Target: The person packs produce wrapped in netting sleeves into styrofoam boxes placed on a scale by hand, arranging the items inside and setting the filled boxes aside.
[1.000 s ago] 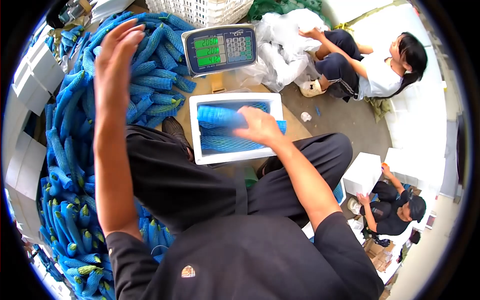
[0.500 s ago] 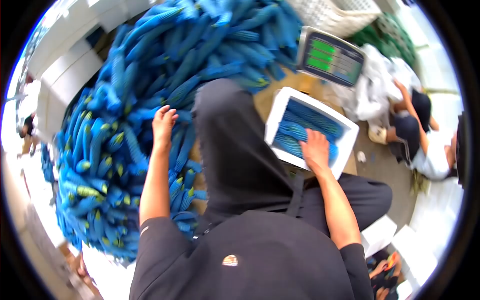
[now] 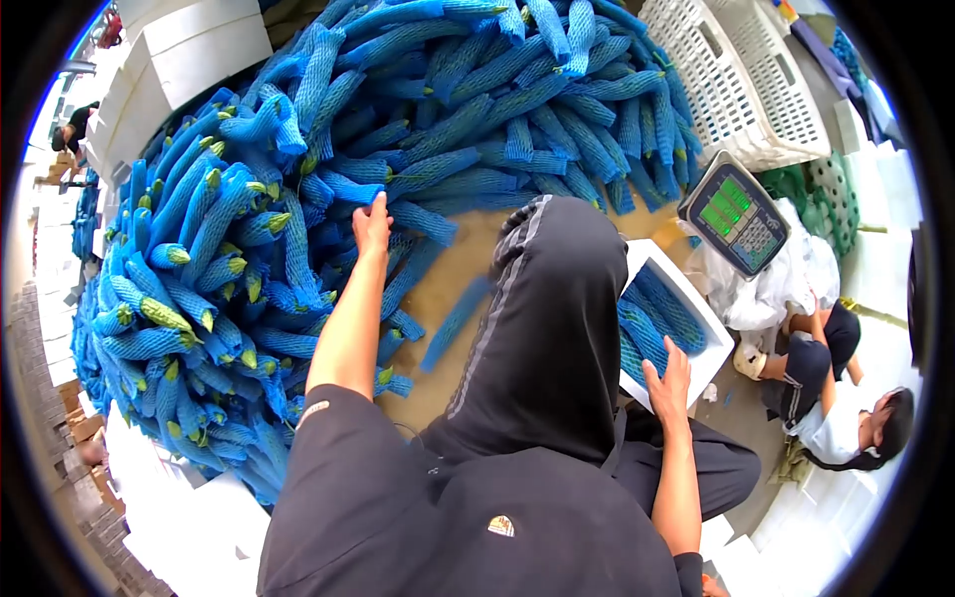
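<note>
My left hand [image 3: 372, 227] is at the inner edge of a large pile of bitter gourds [image 3: 204, 224], green and bumpy, in blue foam net sleeves. Its fingers close at the near end of one sleeved bitter gourd [image 3: 343, 189]; part of the grip is hidden. On my right, a white foam box [image 3: 708, 360] holds several sleeved gourds [image 3: 662, 313] side by side. My right hand [image 3: 670, 383] is over the box's near side, fingers spread, holding nothing. My raised knee covers the box's left part.
A scale display [image 3: 741, 214] with lit green digits stands behind the box. Beyond it are a white plastic crate [image 3: 731, 90] and clear plastic bags [image 3: 781, 274]. Another person [image 3: 826, 398] sits at the right. A single sleeved gourd [image 3: 456, 323] lies beside my knee.
My view has turned, shifting the scene. My left hand has come onto a sleeved gourd in the pile. My right hand has lifted off the gourds in the box and opened.
</note>
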Available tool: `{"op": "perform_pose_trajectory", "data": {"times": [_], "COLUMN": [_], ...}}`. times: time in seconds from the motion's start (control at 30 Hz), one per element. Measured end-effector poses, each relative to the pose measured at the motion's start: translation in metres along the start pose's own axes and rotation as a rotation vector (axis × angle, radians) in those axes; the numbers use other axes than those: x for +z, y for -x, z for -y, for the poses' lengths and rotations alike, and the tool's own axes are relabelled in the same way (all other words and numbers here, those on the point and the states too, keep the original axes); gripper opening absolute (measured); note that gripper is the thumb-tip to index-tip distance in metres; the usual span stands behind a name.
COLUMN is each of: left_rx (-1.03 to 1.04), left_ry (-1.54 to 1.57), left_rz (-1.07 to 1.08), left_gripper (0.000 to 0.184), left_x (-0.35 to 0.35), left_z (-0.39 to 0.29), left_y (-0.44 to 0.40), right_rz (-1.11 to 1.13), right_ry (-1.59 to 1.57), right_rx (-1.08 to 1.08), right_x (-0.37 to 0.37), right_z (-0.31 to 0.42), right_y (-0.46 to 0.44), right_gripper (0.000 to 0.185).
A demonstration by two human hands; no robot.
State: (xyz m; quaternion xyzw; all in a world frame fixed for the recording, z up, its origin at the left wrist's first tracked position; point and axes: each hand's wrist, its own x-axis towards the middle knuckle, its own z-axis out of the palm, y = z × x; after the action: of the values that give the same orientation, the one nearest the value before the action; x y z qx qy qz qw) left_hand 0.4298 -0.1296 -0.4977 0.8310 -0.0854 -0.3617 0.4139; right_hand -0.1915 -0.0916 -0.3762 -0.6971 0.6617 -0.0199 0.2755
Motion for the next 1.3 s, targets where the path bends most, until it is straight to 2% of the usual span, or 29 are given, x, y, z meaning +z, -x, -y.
{"op": "perform_pose_trajectory", "data": {"times": [0.03, 0.07, 0.13, 0.2, 0.27, 0.33, 0.4, 0.47, 0.5, 0.53, 0.6, 0.7, 0.73, 0.77, 0.8, 0.9, 0.93, 0.97, 1.0, 1.07, 1.13, 1.17, 1.2, 1.27, 1.3], "left_rx": [0.260, 0.311, 0.596, 0.970, 1.065, 0.930, 0.932, 1.008, 1.109, 1.101, 1.097, 1.134, 1.266, 1.271, 1.038, 0.799, 0.736, 0.657, 0.638, 0.562, 0.846, 0.896, 0.975, 0.953, 1.028], "left_ry": [-0.250, -0.424, -0.533, -0.841, -1.027, -1.143, -1.214, -1.272, -1.303, -1.265, -1.170, -1.070, -0.875, -0.722, -0.637, -0.281, -0.164, 0.141, 0.277, 0.538, 0.168, 0.009, -0.205, -0.788, -0.977], "left_rz": [-0.113, -0.040, 0.150, 0.098, 0.062, 0.070, -0.022, -0.064, -0.058, -0.002, 0.071, 0.305, 0.301, 0.330, 0.439, 0.605, 0.764, 1.046, 1.085, 1.205, 0.768, 0.578, 0.377, 0.363, 0.292], "left_gripper": [0.053, 0.051, 0.049, 0.075, 0.087, 0.095, 0.089, 0.075, 0.060, 0.054, 0.052, 0.053, 0.053, 0.052, 0.052, 0.060, 0.055, 0.047, 0.046, 0.044, 0.034, 0.040, 0.050, 0.069, 0.075], "left_x": [0.009, 0.016, 0.036, 0.055, 0.075, 0.092, 0.105, 0.111, 0.110, 0.108, 0.099, 0.100, 0.108, 0.119, 0.129, 0.160, 0.166, 0.188, 0.195, 0.193, 0.198, 0.195, 0.192, 0.168, 0.159], "left_z": [-0.012, -0.017, -0.019, -0.020, -0.031, -0.036, -0.033, -0.029, -0.015, -0.014, -0.022, -0.045, -0.055, -0.079, -0.107, -0.182, -0.206, -0.204, -0.210, -0.233, -0.203, -0.175, -0.135, -0.067, -0.016], "left_y": [0.001, 0.010, 0.009, 0.004, -0.012, -0.027, -0.028, -0.024, -0.030, -0.022, -0.004, 0.010, 0.019, 0.045, 0.076, 0.159, 0.176, 0.175, 0.180, 0.194, 0.147, 0.112, 0.069, -0.008, -0.049], "right_rz": [-0.031, -0.016, 0.009, 0.030, 0.089, 0.103, 0.125, 0.117, 0.132, 0.148, 0.121, 0.103, 0.104, 0.101, 0.098, -0.055, -0.138, -0.061, 0.016, -0.162, -0.227, -0.220, -0.184, -0.067, -0.016], "right_ry": [0.013, -0.050, -0.175, -0.254, -0.314, -0.331, -0.339, -0.458, -0.451, -0.445, -0.468, -0.557, -0.599, -0.659, -0.719, -0.749, -0.696, -0.721, -0.742, -1.093, -1.071, -0.994, -0.948, -0.736, -0.651], "right_rx": [-0.017, 0.017, 0.085, 0.141, 0.173, 0.145, 0.184, 0.191, 0.210, 0.225, 0.173, 0.107, 0.086, 0.058, 0.030, -0.236, -0.354, -0.258, -0.163, -0.222, -0.185, -0.193, -0.165, -0.019, 0.056], "right_x": [-0.007, -0.013, -0.026, -0.029, -0.036, -0.037, -0.040, -0.029, -0.032, -0.035, -0.036, -0.048, -0.052, -0.052, -0.052, -0.046, -0.051, -0.060, -0.065, -0.064, -0.084, -0.091, -0.093, -0.090, -0.091], "right_z": [0.004, 0.008, 0.018, 0.022, 0.029, 0.032, 0.037, 0.029, 0.036, 0.045, 0.054, 0.080, 0.091, 0.102, 0.114, 0.175, 0.198, 0.209, 0.218, 0.222, 0.211, 0.200, 0.183, 0.133, 0.113], "right_y": [0.003, 0.003, 0.005, 0.010, 0.015, 0.019, 0.022, 0.023, 0.020, 0.015, 0.001, -0.033, -0.051, -0.069, -0.090, -0.152, -0.169, -0.180, -0.191, -0.209, -0.197, -0.186, -0.173, -0.145, -0.131], "right_gripper": [0.062, 0.061, 0.058, 0.054, 0.053, 0.052, 0.051, 0.048, 0.048, 0.047, 0.045, 0.043, 0.043, 0.043, 0.044, 0.049, 0.051, 0.051, 0.051, 0.049, 0.047, 0.046, 0.052, 0.059, 0.062]}}
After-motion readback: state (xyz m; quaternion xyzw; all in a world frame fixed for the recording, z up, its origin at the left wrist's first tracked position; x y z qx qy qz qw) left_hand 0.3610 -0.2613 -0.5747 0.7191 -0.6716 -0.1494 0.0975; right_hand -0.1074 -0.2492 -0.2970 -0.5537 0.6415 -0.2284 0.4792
